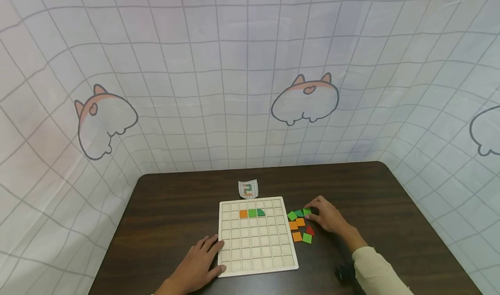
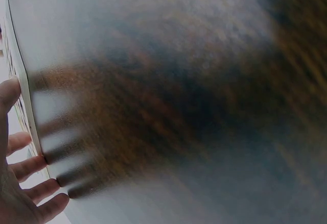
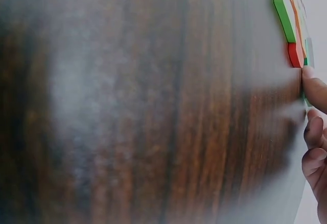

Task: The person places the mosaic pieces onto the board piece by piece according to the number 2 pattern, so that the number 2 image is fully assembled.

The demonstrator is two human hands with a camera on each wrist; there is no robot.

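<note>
A white gridded board lies on the dark table, holding an orange square, a green square and a dark green quarter-round tile in one upper row. My left hand rests at the board's left edge, fingers spread, thumb on its lower corner; the left wrist view shows the fingertips along the edge. To the right of the board, my right hand pinches a light green square tile between thumb and forefinger. In the right wrist view, a red tile sits just past the thumb.
Loose tiles lie beside the board's right edge: orange squares, light green squares, a dark green piece and a red one. A small printed pattern card lies behind the board. A black object is near the right sleeve.
</note>
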